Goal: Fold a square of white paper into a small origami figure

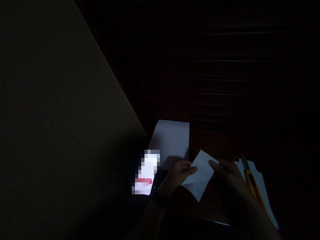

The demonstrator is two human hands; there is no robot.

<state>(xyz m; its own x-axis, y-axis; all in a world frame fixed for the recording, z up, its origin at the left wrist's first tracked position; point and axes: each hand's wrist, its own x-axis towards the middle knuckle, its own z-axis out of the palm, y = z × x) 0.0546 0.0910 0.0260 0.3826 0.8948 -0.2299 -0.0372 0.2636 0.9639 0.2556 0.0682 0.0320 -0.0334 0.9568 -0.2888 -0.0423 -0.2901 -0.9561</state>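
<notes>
The scene is very dark. My left hand (178,174) and my right hand (228,175) both pinch a small folded white paper (200,176) with creases, held just above a dark wooden table (215,210). My left fingers grip its left edge, my right fingers its upper right corner. A dark band circles my left wrist.
A larger white sheet (172,138) lies behind my hands. A bright phone screen (146,173) glows to the left. A yellow utility knife (251,181) rests on more white paper (262,186) at the right. A pale wall (55,116) fills the left side.
</notes>
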